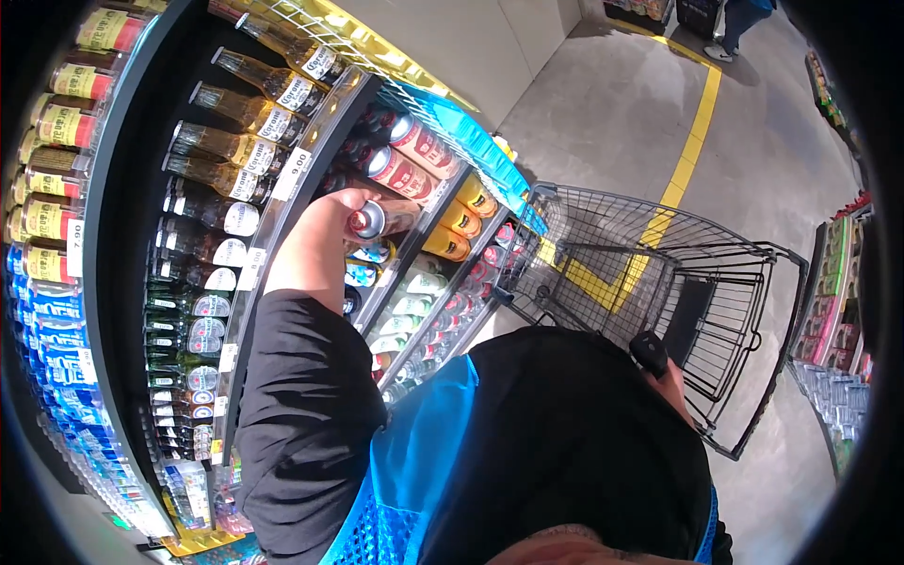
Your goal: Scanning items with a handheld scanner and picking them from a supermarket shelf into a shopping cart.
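Note:
Inside the drinks shelf, my left hand (357,205) is wrapped around a drink can (388,218), its silver top facing me. Red and beige cans (402,175) stand just beyond it on the same shelf, and blue-and-yellow cans (372,251) are on its nearer side. At my other side, my right hand (667,390) grips a small black handheld device (648,353) whose exact kind I cannot tell. That hand is beside the wire shopping cart (734,332); its fingers are partly hidden by the device and my shirt.
Glass beer bottles (272,120) line the shelf above my left forearm, behind a price rail (293,173). Yellow cans (462,219) and clear bottles (413,305) fill lower shelves. A yellow floor line (681,169) runs under the cart. A person's leg (741,32) shows far off.

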`<action>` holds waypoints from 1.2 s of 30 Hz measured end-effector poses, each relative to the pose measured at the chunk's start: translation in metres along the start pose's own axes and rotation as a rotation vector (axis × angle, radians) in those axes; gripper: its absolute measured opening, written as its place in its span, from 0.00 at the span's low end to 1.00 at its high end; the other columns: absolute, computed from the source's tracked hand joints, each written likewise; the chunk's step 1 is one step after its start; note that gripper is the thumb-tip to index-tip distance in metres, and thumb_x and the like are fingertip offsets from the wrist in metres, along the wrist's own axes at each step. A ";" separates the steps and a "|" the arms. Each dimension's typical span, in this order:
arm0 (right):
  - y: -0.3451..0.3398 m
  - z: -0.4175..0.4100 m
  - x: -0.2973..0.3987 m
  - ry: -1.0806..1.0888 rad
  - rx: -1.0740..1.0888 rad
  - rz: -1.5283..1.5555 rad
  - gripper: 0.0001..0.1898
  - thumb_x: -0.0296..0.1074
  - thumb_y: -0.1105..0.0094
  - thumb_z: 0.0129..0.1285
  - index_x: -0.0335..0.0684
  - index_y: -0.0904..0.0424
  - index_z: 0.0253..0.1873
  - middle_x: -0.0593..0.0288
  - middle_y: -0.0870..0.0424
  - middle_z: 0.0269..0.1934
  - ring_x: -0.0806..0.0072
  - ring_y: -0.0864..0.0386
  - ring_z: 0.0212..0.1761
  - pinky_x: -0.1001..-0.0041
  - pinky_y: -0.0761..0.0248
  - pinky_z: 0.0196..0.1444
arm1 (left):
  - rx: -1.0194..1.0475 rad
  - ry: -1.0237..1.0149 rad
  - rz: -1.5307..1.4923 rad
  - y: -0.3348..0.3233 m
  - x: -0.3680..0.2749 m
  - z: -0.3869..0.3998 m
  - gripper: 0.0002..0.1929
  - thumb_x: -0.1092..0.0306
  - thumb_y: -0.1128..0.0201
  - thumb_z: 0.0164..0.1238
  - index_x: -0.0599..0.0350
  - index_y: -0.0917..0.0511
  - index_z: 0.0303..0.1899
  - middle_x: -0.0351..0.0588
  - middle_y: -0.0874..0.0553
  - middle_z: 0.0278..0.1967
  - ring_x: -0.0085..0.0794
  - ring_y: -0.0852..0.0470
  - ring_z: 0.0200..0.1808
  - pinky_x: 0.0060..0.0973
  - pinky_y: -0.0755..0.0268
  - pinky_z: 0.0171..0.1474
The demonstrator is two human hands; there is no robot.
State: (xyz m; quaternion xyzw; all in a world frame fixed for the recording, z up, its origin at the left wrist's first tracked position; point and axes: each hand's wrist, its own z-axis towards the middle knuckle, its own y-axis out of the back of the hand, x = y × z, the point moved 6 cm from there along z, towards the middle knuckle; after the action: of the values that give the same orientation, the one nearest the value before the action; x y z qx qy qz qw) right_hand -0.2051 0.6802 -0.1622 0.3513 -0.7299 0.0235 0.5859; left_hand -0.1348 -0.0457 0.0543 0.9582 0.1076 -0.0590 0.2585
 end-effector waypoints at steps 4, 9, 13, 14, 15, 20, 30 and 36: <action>0.001 -0.003 0.025 0.072 -0.019 -0.087 0.20 0.30 0.34 0.56 0.39 0.21 0.56 0.54 0.16 0.36 0.67 0.19 0.31 0.71 0.26 0.35 | -0.001 -0.013 -0.109 -0.003 -0.003 0.007 0.20 0.44 0.48 0.74 0.50 0.19 0.46 0.51 0.12 0.42 0.42 0.13 0.41 0.51 0.18 0.48; -0.004 -0.003 0.005 0.012 -0.026 -0.008 0.20 0.29 0.35 0.56 0.39 0.21 0.56 0.55 0.15 0.37 0.69 0.19 0.32 0.71 0.26 0.36 | -0.017 -0.134 -0.295 -0.003 -0.006 0.012 0.21 0.43 0.47 0.72 0.50 0.19 0.47 0.51 0.12 0.42 0.44 0.13 0.42 0.52 0.18 0.48; -0.002 -0.002 0.021 -0.020 0.008 -0.045 0.20 0.29 0.36 0.57 0.41 0.20 0.56 0.53 0.14 0.39 0.68 0.17 0.35 0.71 0.25 0.41 | -0.046 -0.240 -0.458 0.003 -0.005 0.010 0.22 0.43 0.46 0.71 0.50 0.19 0.48 0.51 0.12 0.43 0.45 0.13 0.42 0.53 0.18 0.49; -0.002 -0.002 0.018 -0.064 0.022 -0.041 0.19 0.29 0.37 0.58 0.41 0.20 0.56 0.53 0.14 0.39 0.67 0.16 0.37 0.70 0.25 0.43 | -0.052 -0.268 -0.498 0.004 -0.006 0.009 0.22 0.43 0.46 0.70 0.50 0.19 0.48 0.51 0.12 0.43 0.45 0.13 0.42 0.53 0.18 0.49; -0.001 -0.001 0.022 -0.060 0.022 -0.042 0.19 0.29 0.37 0.58 0.41 0.20 0.56 0.53 0.14 0.39 0.67 0.16 0.37 0.70 0.25 0.43 | -0.060 -0.296 -0.540 0.006 -0.006 0.007 0.22 0.43 0.45 0.70 0.50 0.19 0.48 0.51 0.12 0.43 0.45 0.13 0.42 0.53 0.18 0.49; 0.005 -0.004 0.026 -0.033 0.000 -0.016 0.18 0.29 0.38 0.59 0.42 0.19 0.56 0.51 0.13 0.42 0.62 0.15 0.47 0.68 0.25 0.49 | -0.081 -0.314 -0.582 0.025 0.005 0.023 0.25 0.40 0.45 0.67 0.50 0.20 0.52 0.51 0.13 0.47 0.49 0.14 0.46 0.54 0.19 0.49; 0.017 -0.014 -0.001 0.049 -0.026 -0.171 0.19 0.30 0.35 0.57 0.41 0.20 0.55 0.52 0.14 0.37 0.63 0.16 0.36 0.70 0.25 0.43 | -0.041 -0.289 -0.937 0.014 0.011 0.026 0.34 0.28 0.50 0.66 0.50 0.19 0.52 0.46 0.13 0.49 0.43 0.16 0.52 0.53 0.24 0.52; 0.026 -0.030 -0.044 0.012 -0.019 0.088 0.17 0.29 0.36 0.59 0.38 0.20 0.55 0.61 0.15 0.34 0.77 0.23 0.34 0.73 0.28 0.40 | -0.083 -0.367 -0.851 -0.016 -0.004 -0.003 0.33 0.27 0.49 0.65 0.50 0.18 0.42 0.48 0.11 0.40 0.42 0.13 0.44 0.55 0.24 0.52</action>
State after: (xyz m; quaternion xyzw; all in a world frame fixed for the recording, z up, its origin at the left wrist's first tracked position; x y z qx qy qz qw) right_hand -0.1907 0.7344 -0.1811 0.3131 -0.7414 0.0445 0.5919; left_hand -0.1428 -0.0317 0.0498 0.7913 0.4462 -0.3239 0.2642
